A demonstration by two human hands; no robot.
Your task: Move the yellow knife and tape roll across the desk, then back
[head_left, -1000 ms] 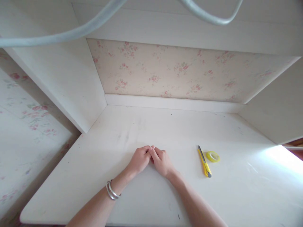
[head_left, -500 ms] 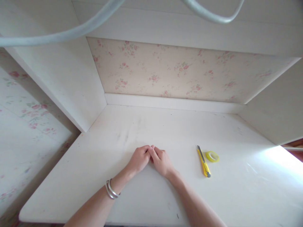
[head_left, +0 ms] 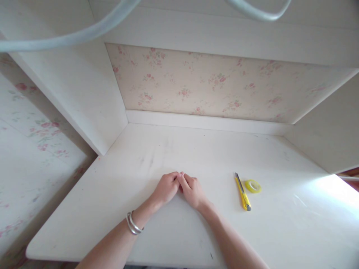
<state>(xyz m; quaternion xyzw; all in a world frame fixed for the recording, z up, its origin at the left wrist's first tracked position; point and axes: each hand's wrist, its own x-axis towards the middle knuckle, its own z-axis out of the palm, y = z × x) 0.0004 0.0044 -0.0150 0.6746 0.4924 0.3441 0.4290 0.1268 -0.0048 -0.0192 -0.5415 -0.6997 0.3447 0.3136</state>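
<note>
left hand: palm down on tabletop, fingers curled loosely under, nothing visible in grip. Knuckles point right, toward the other hand.
right hand: palm down on tabletop, fingers curled loosely, nothing visible in grip. Knuckles point left.
contact: fingertips of both hands meet at centre, touching; cannot tell if anything small sits under them.
bangles: two thin silver rings on left wrist, side by side, tilted across forearm.
forearms: both bare, entering from bottom edge, converging toward centre in a V.
knife: yellow snap-off cutter, flat on tabletop, right of right hand, near but apart from it. Dark blade end points away, grey butt end toward near edge. Slightly angled.
tape: small yellow-tinted clear roll, lying flat, just beside knife on its right, about level with its middle. Touching or not: cannot tell.
tabletop: white, scuffed, faint grey smudges left of centre behind the hands, small dark speck near the front edge. Bright glare patch at far right.
back panel: cream wallpaper with small pink floral print, white skirting strip at the base.
side panels: white boards left and right, white shelf above.
cable: pale grey, blurred, looping across top of view, close to camera.
left margin: floral-print surface beyond the tabletop edge.
</note>
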